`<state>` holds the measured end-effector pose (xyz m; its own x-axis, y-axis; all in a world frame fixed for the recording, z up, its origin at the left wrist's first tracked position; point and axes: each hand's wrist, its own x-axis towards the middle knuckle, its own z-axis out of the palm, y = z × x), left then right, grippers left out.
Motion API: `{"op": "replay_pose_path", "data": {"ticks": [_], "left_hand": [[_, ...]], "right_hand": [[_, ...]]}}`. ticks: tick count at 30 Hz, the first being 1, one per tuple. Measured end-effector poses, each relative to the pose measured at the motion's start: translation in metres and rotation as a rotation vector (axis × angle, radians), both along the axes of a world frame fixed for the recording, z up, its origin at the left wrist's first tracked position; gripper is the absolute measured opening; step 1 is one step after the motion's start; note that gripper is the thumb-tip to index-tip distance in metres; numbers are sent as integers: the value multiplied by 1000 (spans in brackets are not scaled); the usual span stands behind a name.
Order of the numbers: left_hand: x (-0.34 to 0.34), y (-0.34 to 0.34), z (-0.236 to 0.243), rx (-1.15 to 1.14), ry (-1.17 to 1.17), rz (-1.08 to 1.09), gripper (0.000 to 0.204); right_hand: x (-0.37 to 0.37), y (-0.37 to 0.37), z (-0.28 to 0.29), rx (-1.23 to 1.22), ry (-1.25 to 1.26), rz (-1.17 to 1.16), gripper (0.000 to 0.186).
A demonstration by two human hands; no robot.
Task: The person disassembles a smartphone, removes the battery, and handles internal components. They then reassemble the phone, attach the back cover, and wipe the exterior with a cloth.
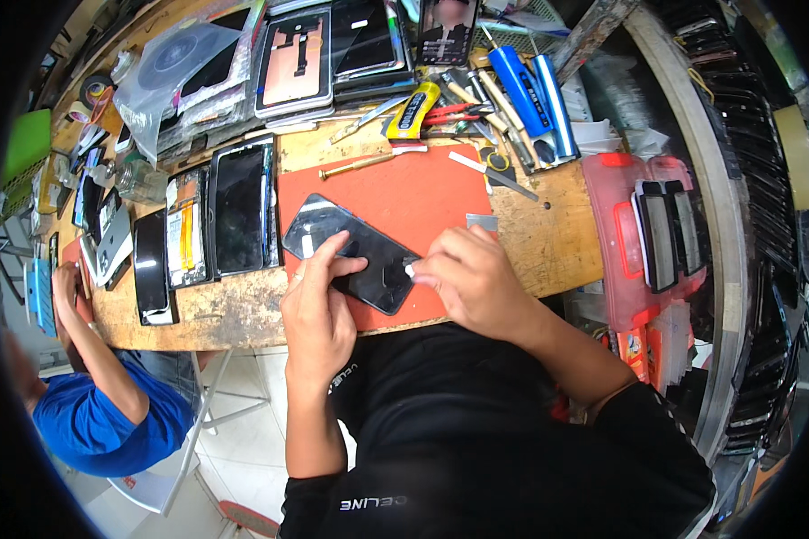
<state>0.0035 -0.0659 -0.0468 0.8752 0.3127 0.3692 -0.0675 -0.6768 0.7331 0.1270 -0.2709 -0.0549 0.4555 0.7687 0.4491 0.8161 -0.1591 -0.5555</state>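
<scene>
A dark smartphone (pixel 382 278) lies slantwise on an orange-red work mat (pixel 440 189), its glossy face up and catching reflections. My left hand (pixel 319 310) grips it at its near left edge, with the thumb and forefinger over the glass. At the phone's right end, my right hand (pixel 472 278) pinches a small white piece (pixel 411 269) between thumb and fingertips, against or just over the surface; I cannot tell what the piece is. Beyond the phone, a thin brass-coloured screwdriver (pixel 360 165) lies on the mat. A flat metal blade (pixel 512 184) lies near black-and-yellow scissors (pixel 497 162).
Several phones, including an opened one (pixel 187 229), line the bench (pixel 548 242) at left. Stacked screens (pixel 292 67), hand tools (pixel 413 112) and blue cylindrical tools (pixel 520 90) fill the back. A red-clear plastic box (pixel 616 242) stands right. A person in blue (pixel 108 413) sits left.
</scene>
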Motion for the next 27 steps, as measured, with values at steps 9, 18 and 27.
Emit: {"op": "replay_pose_path", "data": {"ticks": [9, 18, 27], "left_hand": [[3, 1, -9, 29, 9, 39, 65], [2, 0, -9, 14, 16, 47, 65], [1, 11, -6, -387, 48, 56, 59]], "right_hand": [[0, 5, 10, -53, -90, 71, 10], [-46, 20, 0, -38, -122, 3, 12], [-54, 59, 10, -110, -291, -92, 10]]}}
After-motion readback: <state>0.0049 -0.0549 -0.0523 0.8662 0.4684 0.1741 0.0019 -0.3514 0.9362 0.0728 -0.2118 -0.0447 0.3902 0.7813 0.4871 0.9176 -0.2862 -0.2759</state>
